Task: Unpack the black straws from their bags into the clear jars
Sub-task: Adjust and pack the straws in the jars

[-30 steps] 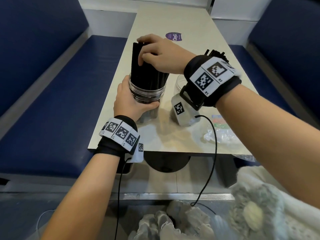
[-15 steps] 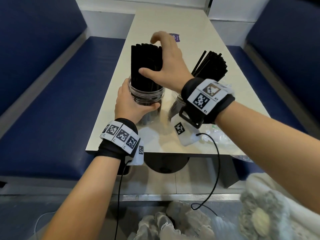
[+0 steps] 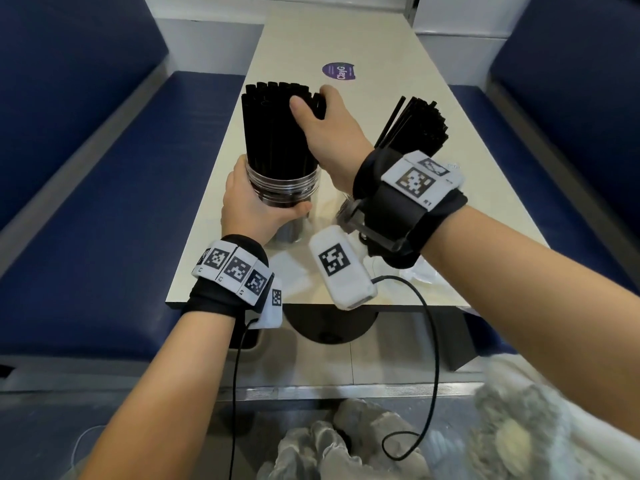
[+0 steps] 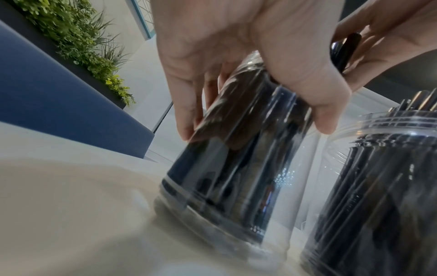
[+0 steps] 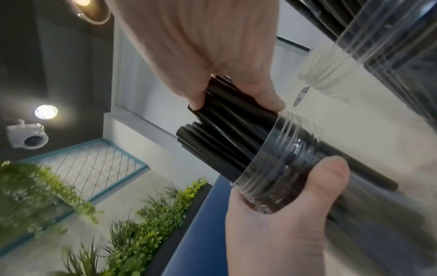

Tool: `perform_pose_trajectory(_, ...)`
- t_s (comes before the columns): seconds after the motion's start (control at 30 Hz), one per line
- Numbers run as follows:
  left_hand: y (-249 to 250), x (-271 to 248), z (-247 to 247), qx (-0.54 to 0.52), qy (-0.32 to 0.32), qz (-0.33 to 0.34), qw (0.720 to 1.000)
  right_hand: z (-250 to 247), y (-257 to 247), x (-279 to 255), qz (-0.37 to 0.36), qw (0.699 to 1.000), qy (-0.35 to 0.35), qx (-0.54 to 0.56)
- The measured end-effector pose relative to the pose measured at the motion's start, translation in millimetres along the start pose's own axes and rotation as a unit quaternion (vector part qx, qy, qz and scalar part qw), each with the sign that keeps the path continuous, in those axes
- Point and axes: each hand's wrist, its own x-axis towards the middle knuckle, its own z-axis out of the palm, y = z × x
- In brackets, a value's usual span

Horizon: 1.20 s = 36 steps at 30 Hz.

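Observation:
A clear jar (image 3: 284,188) (image 4: 234,168) (image 5: 281,160) packed with upright black straws (image 3: 273,129) (image 5: 220,134) stands near the table's front left. My left hand (image 3: 256,206) (image 4: 236,61) grips the jar just below its threaded rim. My right hand (image 3: 322,123) (image 5: 212,61) holds a few straws at the right side of the bundle, thumb in front and fingers behind. A second clear jar (image 3: 346,213) (image 4: 378,186) of thinner black straws (image 3: 419,129) stands to the right, partly hidden by my right wrist.
The beige table (image 3: 346,46) runs away from me between blue bench seats (image 3: 104,188) on both sides. A purple sticker (image 3: 338,71) lies farther back. Crumpled clear plastic (image 3: 433,271) lies by the front right edge under my right forearm.
My right hand has come off the straw tops and moved to the bundle's right side, where it now grasps some straws. The left hand keeps its grip on the jar.

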Motion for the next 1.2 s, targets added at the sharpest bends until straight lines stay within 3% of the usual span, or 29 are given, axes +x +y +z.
perform_pose_trajectory(0.2, 0.5, -1.0, 0.2, 0.010, -0.013, -0.003, 1.000, -3.1, -11.8, -6.8, -0.105, 0.983, 0.031, -0.144)
perform_pose_trajectory(0.3, 1.4, -1.2, 0.6, -0.017, -0.029, -0.014, 0.999, -1.5, -21.6, -6.5, -0.157, 0.936, -0.004, -0.314)
perform_pose_trajectory(0.4, 2.0, -2.4, 0.6, -0.029, -0.058, -0.019, 0.998, 0.5, -25.2, -0.8, -0.140, 0.885, -0.062, -0.440)
perform_pose_trajectory(0.63, 3.0, -5.0, -1.5, -0.028, -0.068, -0.014, 0.997, 8.1, -25.7, 2.1, -0.104, 0.906, -0.008, -0.410)
perform_pose_trajectory(0.83, 2.2, -2.9, -3.6, -0.032, -0.081, -0.026, 0.996, 10.9, -32.1, 4.3, -0.192, 0.821, -0.076, -0.533)
perform_pose_trajectory(0.97, -0.3, -1.0, -2.8, -0.018, -0.080, -0.009, 0.997, 10.3, -27.6, 12.5, -0.184, 0.847, -0.064, -0.494)
perform_pose_trajectory(1.2, -8.3, 2.1, 0.2, -0.024, -0.079, -0.011, 0.997, 11.0, -23.3, 14.5, -0.176, 0.859, -0.047, -0.478)
